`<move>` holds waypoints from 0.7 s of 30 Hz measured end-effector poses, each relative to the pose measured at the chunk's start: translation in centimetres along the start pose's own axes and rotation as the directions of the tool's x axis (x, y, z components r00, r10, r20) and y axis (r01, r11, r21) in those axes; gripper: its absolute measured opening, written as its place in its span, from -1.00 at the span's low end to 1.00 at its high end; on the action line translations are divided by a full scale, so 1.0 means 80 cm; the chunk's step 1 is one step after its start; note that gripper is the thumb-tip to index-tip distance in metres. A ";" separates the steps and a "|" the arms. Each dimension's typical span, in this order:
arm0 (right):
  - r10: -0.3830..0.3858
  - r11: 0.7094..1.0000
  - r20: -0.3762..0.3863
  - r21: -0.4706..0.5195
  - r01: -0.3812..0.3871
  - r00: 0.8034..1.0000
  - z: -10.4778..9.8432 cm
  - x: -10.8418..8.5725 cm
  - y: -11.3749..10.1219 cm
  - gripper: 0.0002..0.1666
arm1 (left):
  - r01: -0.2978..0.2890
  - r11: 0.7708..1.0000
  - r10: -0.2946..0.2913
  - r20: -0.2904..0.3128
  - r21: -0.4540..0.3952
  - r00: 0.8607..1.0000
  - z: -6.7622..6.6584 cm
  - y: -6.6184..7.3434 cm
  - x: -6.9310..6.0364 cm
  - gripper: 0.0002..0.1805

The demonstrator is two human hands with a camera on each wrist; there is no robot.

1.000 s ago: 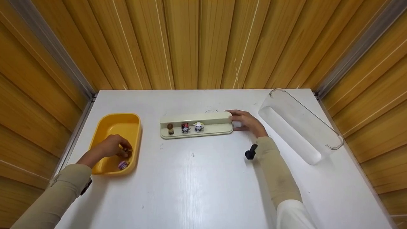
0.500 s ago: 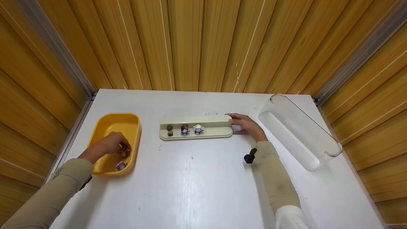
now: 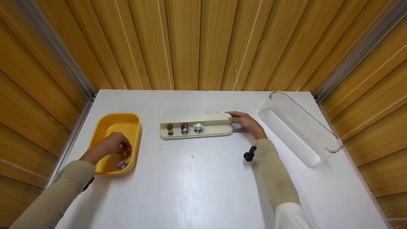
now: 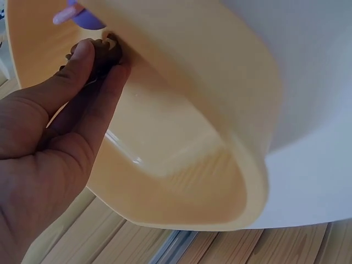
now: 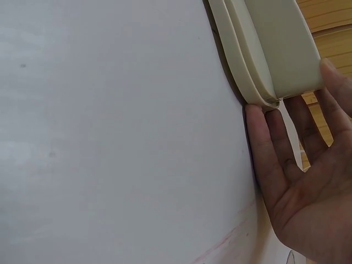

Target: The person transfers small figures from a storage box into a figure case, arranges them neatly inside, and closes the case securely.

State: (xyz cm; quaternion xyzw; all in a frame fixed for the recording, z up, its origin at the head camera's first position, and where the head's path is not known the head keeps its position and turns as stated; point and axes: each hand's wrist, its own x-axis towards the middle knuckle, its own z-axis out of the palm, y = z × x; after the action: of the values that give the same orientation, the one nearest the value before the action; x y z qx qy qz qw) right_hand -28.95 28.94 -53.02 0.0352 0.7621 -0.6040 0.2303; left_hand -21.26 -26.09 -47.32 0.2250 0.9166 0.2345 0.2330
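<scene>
Inside a yellow plastic tub [image 3: 119, 121], my left hand [image 3: 111, 144] pinches a small brown toy figurine [image 4: 107, 55] between thumb and fingers. A purple-and-pink figurine [image 3: 122, 165] lies near it on the tub's floor. My right hand [image 3: 249, 123] spreads nearly straight fingers [image 5: 264, 137] against the right end of a cream stepped display base [image 3: 216, 129]. Along the left part of its lower step stand a brown-haired figurine [image 3: 170, 129], a red-and-black one [image 3: 185, 128] and a white one [image 3: 198, 128].
A clear plastic cover [image 3: 305, 124] with a white strip lies slanted at the right of the white table [image 3: 190, 184]. Wood-patterned panels [image 3: 184, 44] rise behind the table and at both sides.
The left hand shifts only slightly within the tub around the brown figurine. My right hand stays at the base's end, and the figurines on the base keep their places.
</scene>
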 end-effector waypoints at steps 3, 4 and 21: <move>0.011 1.000 -0.003 -0.006 -0.011 1.000 -0.001 0.000 -0.002 -0.41 | -0.059 0.998 0.059 -0.019 0.020 0.998 0.001 -0.003 -0.001 -0.84; 0.011 1.000 -0.002 -0.012 -0.011 1.000 -0.001 0.000 -0.003 -0.41 | -0.068 0.998 0.069 -0.025 0.018 0.997 0.002 -0.004 -0.002 -0.84; 0.004 1.000 0.001 0.000 -0.004 1.000 0.001 -0.003 -0.002 -0.42 | 0.041 0.997 -0.052 -0.180 -0.061 0.982 -0.035 0.044 -0.025 -0.68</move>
State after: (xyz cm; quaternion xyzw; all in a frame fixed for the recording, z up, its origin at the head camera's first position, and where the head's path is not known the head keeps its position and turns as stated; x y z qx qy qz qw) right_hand -28.78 28.89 -52.81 0.0363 0.7619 -0.6036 0.2320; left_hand -20.10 -25.26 -42.57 0.1746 0.9320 0.2743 0.1601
